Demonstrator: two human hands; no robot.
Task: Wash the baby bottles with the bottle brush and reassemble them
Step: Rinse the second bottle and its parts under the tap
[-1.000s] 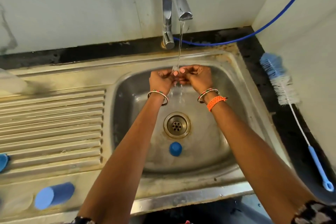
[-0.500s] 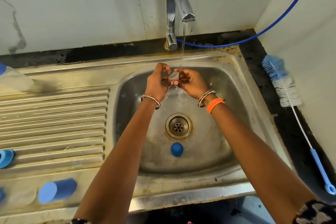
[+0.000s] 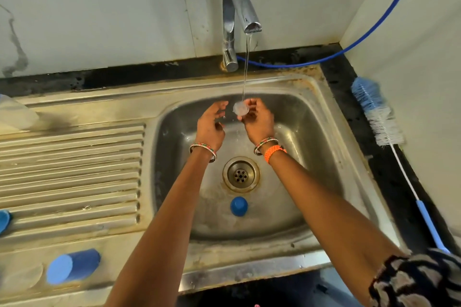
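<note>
Bottles aren't anywhere near back together yet, judging by the spread. Your sink has the tap running a thin stream, and the bottle brush lies idle on the counter to the right. One clear bottle sits far left on the drainboard, a blue cap lies near the front edge, and a smaller blue piece waits in the basin by the drain. Your right hand pinches a clear teat under the water; your left hand hovers beside it, fingers loose, holding nothing. So rinsing's underway, assembly's all still ahead.
</note>
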